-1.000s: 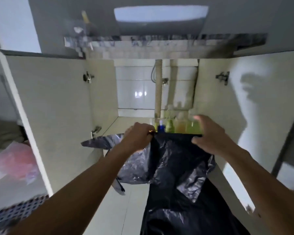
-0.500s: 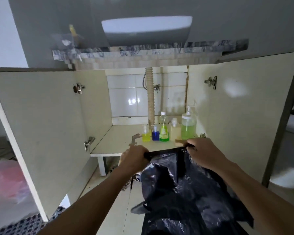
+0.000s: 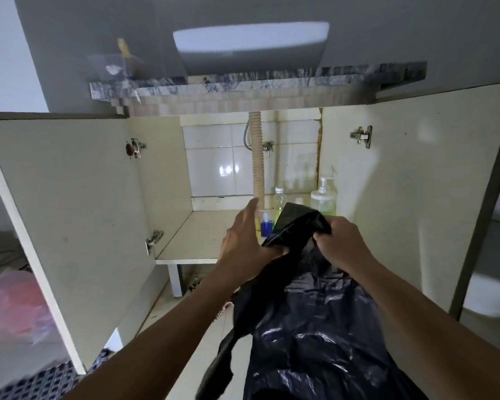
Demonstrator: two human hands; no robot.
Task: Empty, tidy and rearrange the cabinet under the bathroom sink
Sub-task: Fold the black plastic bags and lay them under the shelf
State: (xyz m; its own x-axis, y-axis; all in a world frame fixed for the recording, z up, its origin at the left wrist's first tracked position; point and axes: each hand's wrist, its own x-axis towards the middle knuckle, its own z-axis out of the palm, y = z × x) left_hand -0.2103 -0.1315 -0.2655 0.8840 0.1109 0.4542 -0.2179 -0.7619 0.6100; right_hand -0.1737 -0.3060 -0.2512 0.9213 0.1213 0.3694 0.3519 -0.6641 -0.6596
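Note:
A black plastic rubbish bag (image 3: 315,327) hangs in front of the open cabinet under the sink. My right hand (image 3: 341,243) grips the bunched top of the bag. My left hand (image 3: 243,241) is beside it with straight fingers pointing up, its thumb side touching the bag's fold. On the cabinet shelf (image 3: 202,235), behind my hands, stand a small blue bottle (image 3: 267,226), a clear bottle of green liquid (image 3: 279,200) and a pump bottle of green liquid (image 3: 324,200). The bag hides the bottles' lower parts.
Both cabinet doors stand wide open, the left door (image 3: 70,212) and the right door (image 3: 416,197). A ribbed drain hose (image 3: 257,163) runs down the tiled back. A pink bag (image 3: 12,307) and a patterned mat (image 3: 41,382) lie at the left.
My hands have come together and bunched the bag's stretched rim. My right hand now grips the gathered top, and my left hand has let go of the rim and straightened its fingers.

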